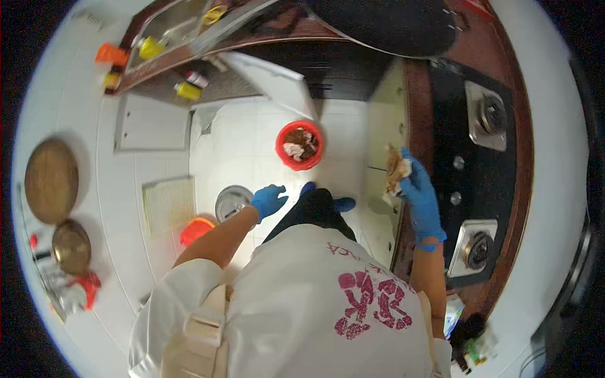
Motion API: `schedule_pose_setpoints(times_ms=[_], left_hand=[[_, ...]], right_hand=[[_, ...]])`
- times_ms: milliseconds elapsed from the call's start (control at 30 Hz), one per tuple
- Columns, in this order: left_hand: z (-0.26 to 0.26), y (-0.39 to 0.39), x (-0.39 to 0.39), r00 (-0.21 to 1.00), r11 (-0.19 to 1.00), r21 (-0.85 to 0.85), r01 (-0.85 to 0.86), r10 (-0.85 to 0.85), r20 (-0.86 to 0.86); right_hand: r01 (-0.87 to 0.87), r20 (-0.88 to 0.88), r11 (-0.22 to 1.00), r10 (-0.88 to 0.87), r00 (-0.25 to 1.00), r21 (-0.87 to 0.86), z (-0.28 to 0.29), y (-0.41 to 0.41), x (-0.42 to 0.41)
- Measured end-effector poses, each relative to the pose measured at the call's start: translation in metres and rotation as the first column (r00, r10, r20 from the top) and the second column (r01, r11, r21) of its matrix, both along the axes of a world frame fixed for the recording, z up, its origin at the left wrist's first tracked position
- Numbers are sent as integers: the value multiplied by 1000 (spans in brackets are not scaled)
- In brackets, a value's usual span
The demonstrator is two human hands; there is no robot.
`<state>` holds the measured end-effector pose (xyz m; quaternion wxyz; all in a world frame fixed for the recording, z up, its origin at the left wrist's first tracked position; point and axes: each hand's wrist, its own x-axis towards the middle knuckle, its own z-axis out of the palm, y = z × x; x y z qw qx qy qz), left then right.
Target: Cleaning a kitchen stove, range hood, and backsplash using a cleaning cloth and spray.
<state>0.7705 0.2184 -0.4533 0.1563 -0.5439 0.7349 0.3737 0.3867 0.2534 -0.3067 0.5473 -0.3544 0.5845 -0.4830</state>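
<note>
My right hand [418, 193], in a blue glove, grips a crumpled, brown-stained wad of paper or cloth [396, 170] beside the wooden edge of the stove counter. My left hand [270, 201], also blue-gloved, hangs low with its fingers apart and nothing in them, near a round metal container [232, 201] on the floor. Ahead of my feet stands a red bin [319, 145] with brown and whitish crumpled waste [298, 145] inside.
A white cabinet door [279, 78] stands ajar beyond the bin. Gas burners [477, 250] are set in the black hob at right. Yellow bottles [189, 90] are by the sink [182, 23] at upper left. A red-orange container [196, 230] is at lower left.
</note>
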Motion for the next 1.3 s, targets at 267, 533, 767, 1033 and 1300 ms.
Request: schedule_pose_setpoints(times_ms=[267,533,767,1033,1300], left_hand=[[-16,66,104,933,923,133,-360,360,24],[-7,177,239,668,668,-2,-744,744,-23],[-17,281,334,193,192,-20,-981,975,-112],[-118,418,369,302,244,-287,-926,937,-178],[-98,284,398,-442,-336,349,-875,849,-290]], right_hand=[[-291,-7,941,297,955,174,-96,-49,115],[-301,-156,889,371,915,346,-143,-53,206],[-422,-60,785,500,864,454,-172,-28,269],[-529,-86,750,605,792,397,-161,-70,349],[-518,-95,675,652,752,525,-144,-139,345]])
